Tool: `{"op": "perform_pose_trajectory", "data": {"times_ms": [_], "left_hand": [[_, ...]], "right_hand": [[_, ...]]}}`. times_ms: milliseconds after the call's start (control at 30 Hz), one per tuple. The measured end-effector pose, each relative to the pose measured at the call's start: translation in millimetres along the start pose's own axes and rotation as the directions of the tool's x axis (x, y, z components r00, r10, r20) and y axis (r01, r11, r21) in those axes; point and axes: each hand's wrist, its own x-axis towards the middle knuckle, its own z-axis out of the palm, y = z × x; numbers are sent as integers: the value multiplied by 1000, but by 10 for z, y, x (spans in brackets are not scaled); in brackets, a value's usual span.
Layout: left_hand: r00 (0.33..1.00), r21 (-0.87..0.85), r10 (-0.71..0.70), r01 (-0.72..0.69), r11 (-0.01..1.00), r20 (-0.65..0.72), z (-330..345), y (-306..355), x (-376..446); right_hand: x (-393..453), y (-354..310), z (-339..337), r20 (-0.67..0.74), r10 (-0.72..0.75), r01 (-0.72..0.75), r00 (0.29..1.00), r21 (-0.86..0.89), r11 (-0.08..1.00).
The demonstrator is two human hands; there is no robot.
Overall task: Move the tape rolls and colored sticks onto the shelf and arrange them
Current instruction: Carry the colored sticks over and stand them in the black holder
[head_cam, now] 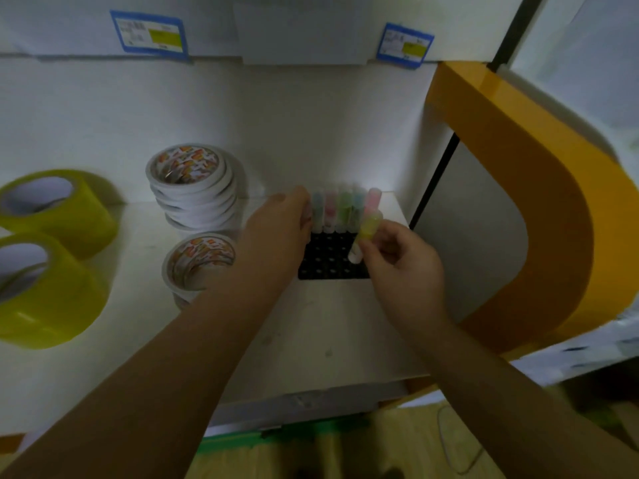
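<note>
Standing in the far row of a black rack (330, 261) on the white shelf (311, 326), five colored sticks (342, 210) are seen upright. A yellow stick (366, 233) is pinched, tilted, by the right hand (401, 267) over the rack. The left hand (280, 229) touches the row's left end; its fingers are hidden. White tape stacks (193, 191) and yellow rolls (58, 209) sit left.

Probably a shop: price labels (149, 33) on white shelf (311, 316) edge

White wall (276, 126), orange curved frame (539, 188), dim light
</note>
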Motion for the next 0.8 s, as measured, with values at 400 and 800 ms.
{"op": "perform_pose_trajectory", "data": {"times_ms": [400,800], "left_hand": [[997,-38,-28,31,999,76,-2,-17,50],[996,-50,-19,23,998,87,31,-17,40]], "right_hand": [[464,110,512,155,-19,57,988,-242,969],[533,120,602,186,-52,130,981,-437,890]]}}
